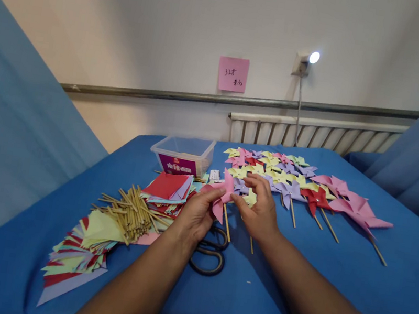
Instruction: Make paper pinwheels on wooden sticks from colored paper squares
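Both hands meet over the middle of a blue-covered table (333, 282). My left hand (196, 213) and my right hand (259, 210) pinch a pink paper pinwheel (226, 191) from either side. Its wooden stick (226, 223) points down toward me. The fingers of both hands are closed on the paper blades. Black-handled scissors (210, 255) lie on the cloth just under my left wrist.
Several finished pinwheels (293, 181) in yellow, purple, red and pink lie at the back right. A pile of wooden sticks (131, 213) and stacks of coloured paper (78, 253) sit on the left. A clear plastic box (184, 154) stands at the back. Blue curtains hang at both sides.
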Action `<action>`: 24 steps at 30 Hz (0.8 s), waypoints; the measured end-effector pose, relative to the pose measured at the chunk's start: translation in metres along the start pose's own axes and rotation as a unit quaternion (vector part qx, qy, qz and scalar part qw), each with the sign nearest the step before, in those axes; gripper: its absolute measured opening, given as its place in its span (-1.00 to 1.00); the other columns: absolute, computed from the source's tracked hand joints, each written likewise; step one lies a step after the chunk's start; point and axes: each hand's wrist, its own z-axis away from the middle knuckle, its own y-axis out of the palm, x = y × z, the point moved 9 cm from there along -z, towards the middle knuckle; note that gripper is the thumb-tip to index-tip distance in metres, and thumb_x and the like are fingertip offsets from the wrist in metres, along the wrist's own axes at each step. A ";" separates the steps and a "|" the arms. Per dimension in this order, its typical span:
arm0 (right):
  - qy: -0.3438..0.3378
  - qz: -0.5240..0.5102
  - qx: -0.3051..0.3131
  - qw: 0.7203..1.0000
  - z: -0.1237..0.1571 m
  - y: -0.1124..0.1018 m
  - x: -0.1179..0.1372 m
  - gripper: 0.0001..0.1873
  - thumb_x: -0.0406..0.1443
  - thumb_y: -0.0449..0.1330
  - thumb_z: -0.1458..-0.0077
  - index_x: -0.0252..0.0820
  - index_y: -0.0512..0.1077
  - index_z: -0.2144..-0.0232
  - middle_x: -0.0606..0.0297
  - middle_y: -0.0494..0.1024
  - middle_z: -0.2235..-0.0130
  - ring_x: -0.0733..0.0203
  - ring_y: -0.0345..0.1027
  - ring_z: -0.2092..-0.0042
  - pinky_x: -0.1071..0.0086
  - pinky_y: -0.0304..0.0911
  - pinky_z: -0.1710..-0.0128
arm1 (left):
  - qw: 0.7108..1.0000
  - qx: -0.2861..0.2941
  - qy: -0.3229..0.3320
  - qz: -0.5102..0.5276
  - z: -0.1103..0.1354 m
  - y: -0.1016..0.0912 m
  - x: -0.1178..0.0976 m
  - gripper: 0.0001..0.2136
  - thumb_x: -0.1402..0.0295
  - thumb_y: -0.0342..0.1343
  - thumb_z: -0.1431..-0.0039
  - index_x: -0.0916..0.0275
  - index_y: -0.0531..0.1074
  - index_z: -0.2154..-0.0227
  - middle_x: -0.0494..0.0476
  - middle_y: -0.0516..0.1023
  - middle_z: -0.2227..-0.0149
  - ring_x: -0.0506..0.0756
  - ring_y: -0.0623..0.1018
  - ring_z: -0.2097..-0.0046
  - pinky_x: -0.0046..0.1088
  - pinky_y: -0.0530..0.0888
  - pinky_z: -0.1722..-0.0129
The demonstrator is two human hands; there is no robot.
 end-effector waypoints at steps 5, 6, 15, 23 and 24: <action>-0.006 -0.048 0.048 0.998 0.001 0.009 0.007 -0.71 -0.20 0.36 0.02 -0.04 0.41 0.22 0.15 0.39 -0.05 0.00 0.29 -0.12 0.03 0.22 -0.13 | 1.000 -0.004 -0.007 0.004 0.001 -0.002 -0.003 -0.80 0.55 0.32 0.13 0.35 0.51 0.35 0.10 0.59 0.43 0.01 0.55 0.44 -0.52 0.48 0.41; -0.002 -0.061 0.059 0.996 0.002 0.012 0.008 -0.74 -0.22 0.36 0.03 -0.05 0.41 0.27 0.17 0.39 -0.04 0.02 0.29 -0.11 0.04 0.23 -0.12 | 1.000 -0.004 -0.010 0.002 0.001 -0.002 -0.003 -0.80 0.54 0.32 0.13 0.36 0.51 0.36 0.11 0.60 0.43 0.01 0.55 0.44 -0.53 0.47 0.42; 0.051 -0.121 0.054 0.990 0.003 0.015 0.000 -0.91 -0.21 0.30 -0.06 -0.07 0.50 0.43 0.20 0.46 0.01 0.06 0.35 -0.06 0.08 0.21 -0.11 | 0.999 0.019 -0.036 0.008 0.001 0.003 0.009 -0.82 0.56 0.30 0.10 0.38 0.52 0.36 0.12 0.59 0.44 0.00 0.55 0.43 -0.53 0.48 0.34; 0.079 -0.166 0.071 0.980 0.001 0.014 0.000 -0.88 -0.18 0.30 -0.03 -0.09 0.49 0.43 0.18 0.46 0.04 0.03 0.35 -0.06 0.09 0.17 -0.12 | 0.998 0.016 -0.057 0.010 0.004 0.004 0.010 -0.81 0.57 0.29 0.09 0.37 0.53 0.33 0.10 0.58 0.44 -0.01 0.53 0.45 -0.52 0.47 0.36; 0.088 -0.172 0.069 0.979 0.001 0.014 -0.001 -0.86 -0.18 0.31 -0.03 -0.09 0.49 0.45 0.18 0.46 0.05 0.03 0.34 -0.06 0.10 0.17 -0.12 | 0.998 0.021 -0.058 0.007 0.004 0.005 0.010 -0.82 0.57 0.29 0.09 0.38 0.53 0.34 0.10 0.58 0.45 -0.01 0.53 0.46 -0.53 0.47 0.36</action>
